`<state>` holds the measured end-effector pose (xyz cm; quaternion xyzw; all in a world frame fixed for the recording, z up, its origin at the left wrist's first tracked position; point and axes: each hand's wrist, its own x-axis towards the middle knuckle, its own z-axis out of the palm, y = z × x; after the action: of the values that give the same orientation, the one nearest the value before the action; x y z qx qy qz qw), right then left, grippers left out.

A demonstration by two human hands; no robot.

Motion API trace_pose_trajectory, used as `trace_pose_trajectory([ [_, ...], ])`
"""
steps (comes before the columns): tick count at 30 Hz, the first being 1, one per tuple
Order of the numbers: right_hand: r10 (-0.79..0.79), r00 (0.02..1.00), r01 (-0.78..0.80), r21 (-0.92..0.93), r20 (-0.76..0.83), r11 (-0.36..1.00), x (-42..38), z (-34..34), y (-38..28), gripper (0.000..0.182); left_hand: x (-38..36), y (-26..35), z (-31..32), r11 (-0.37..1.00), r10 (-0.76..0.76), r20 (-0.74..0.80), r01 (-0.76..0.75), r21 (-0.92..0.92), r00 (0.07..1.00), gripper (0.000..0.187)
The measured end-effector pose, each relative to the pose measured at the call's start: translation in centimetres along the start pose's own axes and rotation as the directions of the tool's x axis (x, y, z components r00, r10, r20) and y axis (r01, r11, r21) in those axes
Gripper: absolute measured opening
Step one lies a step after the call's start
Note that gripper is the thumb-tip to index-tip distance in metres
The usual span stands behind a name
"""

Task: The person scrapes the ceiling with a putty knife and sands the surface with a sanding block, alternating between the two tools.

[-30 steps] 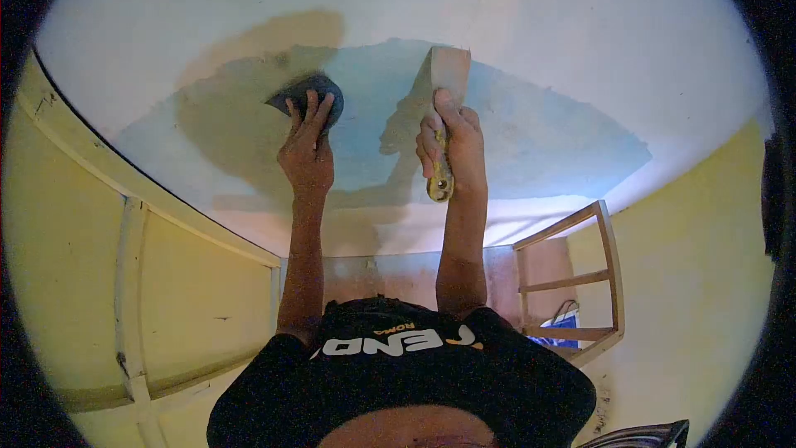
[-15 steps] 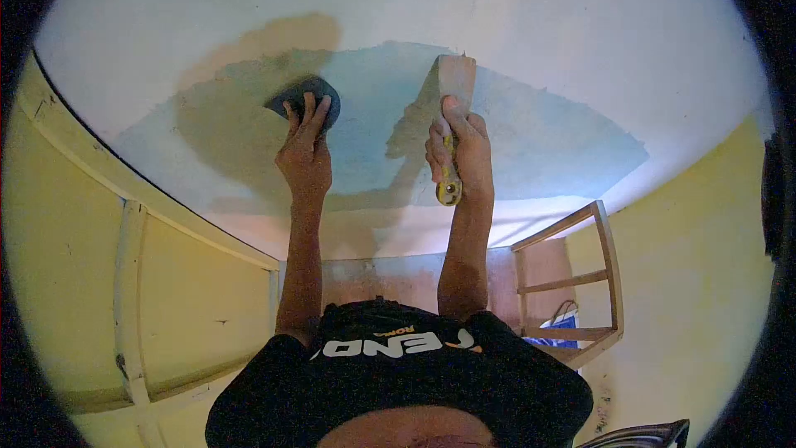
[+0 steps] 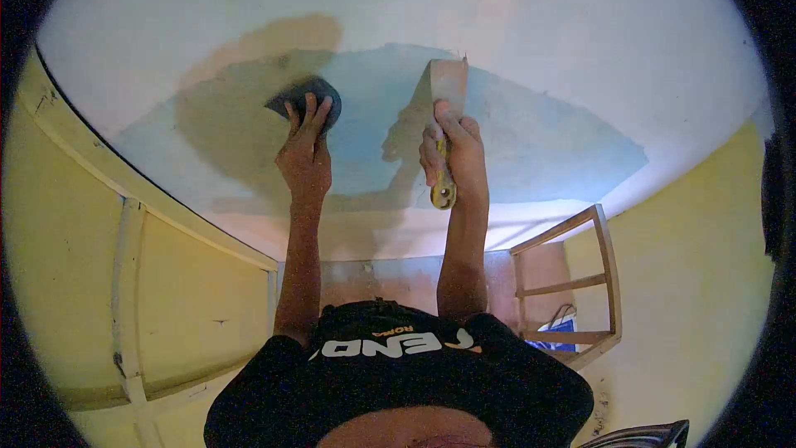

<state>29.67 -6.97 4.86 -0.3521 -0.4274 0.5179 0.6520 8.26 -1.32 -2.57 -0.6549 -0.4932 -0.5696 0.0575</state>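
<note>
My left hand (image 3: 304, 149) holds a dark, rounded pad or piece (image 3: 315, 91), with the fingers spread over it, close to a pale blue patch (image 3: 531, 141) on a large white surface (image 3: 580, 25). In my right hand (image 3: 458, 145) is a scraper with a wide flat blade (image 3: 448, 83) and a worn yellow handle. Its blade points up at the patch's upper edge, and my thumb lies on the base of the blade. Shadows of both hands fall on the surface.
Yellow framed panels (image 3: 186, 299) run along the left side. At the right stand a wooden frame (image 3: 612, 274) and a yellow wall (image 3: 688, 282). A blue item (image 3: 555, 333) shows behind the frame, and a dark curved object (image 3: 647, 434) is at the bottom right.
My right hand and the scraper have shifted slightly left and a little down. The left hand with the dark piece has hardly moved.
</note>
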Motion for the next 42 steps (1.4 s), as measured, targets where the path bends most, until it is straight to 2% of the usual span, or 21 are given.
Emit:
trace_pose_trajectory([
  [3,0.004,0.999,-0.006,0.041,0.050,0.999,0.4,0.8,-1.4,0.044,-0.2,-0.3,0.4,0.999,0.043,-0.035,-0.044,-0.028,0.998,0.052],
  [6,0.018,1.000,-0.018,-0.034,-0.002,0.999,0.0,0.5,-0.5,0.045,-0.2,-0.3,0.1,0.999,0.020,-0.015,-0.021,-0.037,1.000,0.054],
  [9,0.069,0.993,-0.068,0.010,-0.101,0.998,0.3,0.4,0.3,0.045,-0.1,-0.3,0.1,0.997,0.011,-0.017,-0.012,-0.074,1.000,0.054],
  [12,0.024,0.999,-0.024,0.000,0.027,1.000,0.2,0.7,-0.2,0.044,-0.2,-0.4,0.2,0.998,0.016,-0.024,-0.017,-0.068,1.000,0.054],
  [15,0.036,0.997,-0.035,-0.006,0.063,0.999,0.1,0.5,0.1,0.044,-0.7,-1.1,0.4,0.999,-0.023,0.049,0.025,-0.041,0.999,0.044],
  [18,0.073,0.997,-0.072,-0.033,0.014,0.997,0.0,1.1,-0.5,0.044,-0.7,-1.3,0.4,0.999,-0.003,0.037,0.005,-0.049,0.999,0.046],
  [21,0.053,0.998,-0.052,-0.032,0.046,0.998,-0.2,0.8,0.2,0.044,-0.8,-1.0,0.3,0.998,-0.048,0.061,0.051,-0.049,0.997,0.046],
  [24,0.073,0.997,-0.073,-0.006,0.033,0.997,0.1,1.5,-0.7,0.044,-0.6,-1.0,0.3,0.998,-0.030,0.045,0.032,-0.053,0.999,0.045],
  [27,0.052,0.997,-0.053,-0.009,-0.065,0.999,0.3,1.0,1.5,0.043,-0.4,-0.5,0.3,0.998,-0.019,-0.013,0.018,-0.065,1.000,0.054],
  [30,0.090,0.996,-0.090,0.021,0.029,0.996,0.1,0.9,0.5,0.045,-0.6,-1.1,0.3,0.994,-0.060,0.056,0.065,-0.090,0.997,0.044],
  [33,0.041,0.999,-0.042,0.042,0.030,0.998,0.0,2.0,0.0,0.042,-0.7,-1.0,0.3,0.997,-0.027,0.035,0.030,-0.073,0.999,0.043],
  [36,0.061,0.998,-0.061,-0.002,-0.011,0.998,-0.2,1.5,0.5,0.043,-0.5,-1.0,0.4,0.996,-0.065,0.073,0.069,-0.054,0.995,0.046],
  [39,0.024,0.997,-0.029,0.076,0.068,0.997,0.3,2.0,-0.2,0.043,-0.9,-1.3,0.6,0.999,-0.026,0.031,0.027,-0.036,0.999,0.049],
  [42,0.102,0.987,-0.100,0.020,-0.123,0.995,-0.5,1.5,0.5,0.045,-0.5,-0.7,0.1,0.998,-0.034,0.060,0.037,-0.049,0.998,0.052],
])
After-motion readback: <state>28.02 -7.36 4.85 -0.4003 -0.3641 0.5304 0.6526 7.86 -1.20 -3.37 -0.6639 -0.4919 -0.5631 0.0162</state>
